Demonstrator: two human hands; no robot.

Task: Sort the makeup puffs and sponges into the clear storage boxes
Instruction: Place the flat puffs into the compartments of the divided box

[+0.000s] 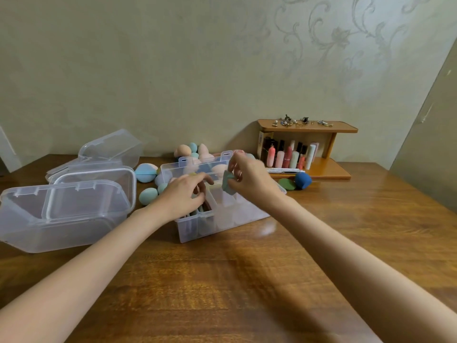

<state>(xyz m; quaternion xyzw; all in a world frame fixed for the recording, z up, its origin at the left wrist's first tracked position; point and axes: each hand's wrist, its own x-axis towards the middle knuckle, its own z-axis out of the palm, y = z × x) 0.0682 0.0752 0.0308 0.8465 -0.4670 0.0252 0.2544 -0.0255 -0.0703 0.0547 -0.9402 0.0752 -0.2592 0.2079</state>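
puff (pixel 228 184) pinched in right hand (pixel 249 178); left hand (pixel 184 195) inside box (pixel 222 219)

Right hand (pixel 249 177) at frame centre, pinching a grey-green sponge (pixel 228 184) above the divided clear box (pixel 217 219). Left hand (pixel 184 195) reaching into the box's left compartment. Loose sponges (pixel 148 195) behind on the worktop (pixel 222 280). Empty clear boxes (pixel 64 214) at left.
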